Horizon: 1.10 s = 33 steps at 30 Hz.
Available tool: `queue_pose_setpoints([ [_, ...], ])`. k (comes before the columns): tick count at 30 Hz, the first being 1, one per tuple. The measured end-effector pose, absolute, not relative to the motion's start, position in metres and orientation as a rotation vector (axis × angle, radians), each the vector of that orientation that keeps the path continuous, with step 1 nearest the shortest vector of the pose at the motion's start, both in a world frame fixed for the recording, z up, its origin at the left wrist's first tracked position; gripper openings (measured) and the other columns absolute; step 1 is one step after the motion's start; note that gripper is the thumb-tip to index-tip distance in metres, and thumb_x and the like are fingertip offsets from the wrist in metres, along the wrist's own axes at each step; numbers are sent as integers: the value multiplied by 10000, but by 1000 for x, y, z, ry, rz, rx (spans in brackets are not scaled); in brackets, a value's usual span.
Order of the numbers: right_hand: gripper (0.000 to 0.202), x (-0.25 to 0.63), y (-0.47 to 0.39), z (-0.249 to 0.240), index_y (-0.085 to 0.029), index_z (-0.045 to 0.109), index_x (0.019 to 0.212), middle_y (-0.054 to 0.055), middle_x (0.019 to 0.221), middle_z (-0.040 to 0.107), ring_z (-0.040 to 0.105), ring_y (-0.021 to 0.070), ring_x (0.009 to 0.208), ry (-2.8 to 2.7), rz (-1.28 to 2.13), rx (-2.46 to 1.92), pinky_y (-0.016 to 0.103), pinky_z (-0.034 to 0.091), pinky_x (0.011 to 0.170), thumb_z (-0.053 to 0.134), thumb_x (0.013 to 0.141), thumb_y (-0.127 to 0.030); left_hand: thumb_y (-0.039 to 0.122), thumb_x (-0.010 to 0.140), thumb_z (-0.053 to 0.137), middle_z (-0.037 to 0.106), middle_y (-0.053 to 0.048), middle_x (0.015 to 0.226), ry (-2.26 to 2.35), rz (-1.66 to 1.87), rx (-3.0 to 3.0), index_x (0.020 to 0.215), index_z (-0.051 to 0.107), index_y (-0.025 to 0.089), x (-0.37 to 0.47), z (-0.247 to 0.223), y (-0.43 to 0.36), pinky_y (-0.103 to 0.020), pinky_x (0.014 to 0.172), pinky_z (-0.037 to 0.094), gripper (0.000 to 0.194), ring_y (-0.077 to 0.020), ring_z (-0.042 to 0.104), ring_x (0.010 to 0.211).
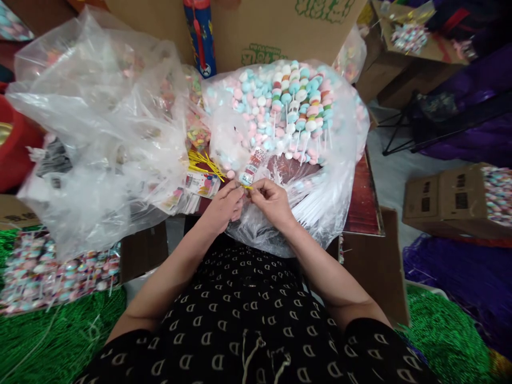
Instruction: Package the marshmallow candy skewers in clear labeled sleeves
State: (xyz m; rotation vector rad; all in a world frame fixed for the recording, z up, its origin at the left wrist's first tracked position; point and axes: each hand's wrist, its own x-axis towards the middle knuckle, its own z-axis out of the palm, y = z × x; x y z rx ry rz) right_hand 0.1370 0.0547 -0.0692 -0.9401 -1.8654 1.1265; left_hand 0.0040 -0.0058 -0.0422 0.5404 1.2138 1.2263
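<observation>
In the head view, my left hand (229,204) is closed at the gathered end of a small printed clear candy bag (253,164), which points away from me. Thumb and finger of my right hand (272,200) pinch a yellow twist tie (247,187) at that same end. The two hands almost touch, and my fingers hide part of the bag's neck. Just left lie a bundle of yellow twist ties (206,164) and a stack of printed cards (202,182). Beyond, marshmallow skewers (301,98) rest on loose pink, blue and white marshmallows (256,114).
A large plastic bag (108,128) covers the table's left side. White sticks (316,200) lie in plastic at the right, near the red table edge (366,205). A blue cylinder (203,40) stands before a cardboard box (264,26). Packed candies (60,272) sit low left.
</observation>
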Motion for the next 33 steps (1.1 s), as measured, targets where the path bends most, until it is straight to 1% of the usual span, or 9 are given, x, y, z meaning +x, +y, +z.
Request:
queue_pose_setpoints([
  [2,149,141,55,-73,-196,681,937,5,748,682,615,136,620,-1896,1080,-886,257,501,610,553,945,-272,295,889,644,336,119,508,1214,1246,539,830,492,236,3,-44,-5,-192,325,212,173,-54,257,331],
  [6,241,147,56,-75,-215,682,1157,59,957,751,687,171,791,-2104,678,-752,304,572,760,522,980,-183,328,896,692,325,117,501,1235,1243,546,810,495,234,1,-47,-1,-186,328,197,234,-39,242,328],
  [10,358,149,61,-74,-234,632,1332,77,1013,748,694,194,881,-2264,356,-700,321,586,812,475,1023,-142,258,930,632,318,108,485,1284,1192,559,792,486,228,-1,-45,2,-188,327,184,203,-39,246,324],
  [12,387,149,66,-73,-228,628,1358,84,1021,742,686,205,922,-2320,236,-633,330,580,836,469,1023,-117,225,938,589,299,110,469,1288,1176,560,822,507,226,-2,-44,3,-192,320,181,143,-50,244,319],
  [15,355,149,73,-71,-207,658,1322,100,1054,734,667,218,955,-2424,117,-550,361,561,857,489,1023,-114,215,925,585,296,117,464,1232,1174,520,826,505,225,-3,-44,3,-191,318,189,128,-51,238,313],
  [21,250,148,89,-62,-181,701,1184,105,1035,727,631,215,930,-2476,-74,-388,379,490,843,497,1046,-137,231,894,583,314,128,446,1209,1159,416,748,428,238,-4,-36,6,-186,328,194,213,-51,245,290],
  [26,221,139,98,-57,-184,715,984,73,885,697,589,205,826,-2481,-156,-438,361,434,784,506,1053,-191,206,898,523,334,118,445,1208,1192,413,730,380,244,-2,-26,6,-197,339,232,223,-60,271,288],
  [29,230,131,94,-54,-188,702,893,63,816,681,596,201,789,-2453,27,-577,342,448,755,514,1025,-209,195,918,533,386,111,498,1254,1293,514,771,410,240,0,-29,2,-196,363,258,197,-58,306,330],
  [33,139,121,79,-45,-207,671,815,28,766,684,612,162,717,-2196,562,-830,291,484,696,578,918,-207,275,965,591,447,92,578,1379,1399,731,873,517,236,0,-40,-1,-193,430,303,125,-65,393,430],
])
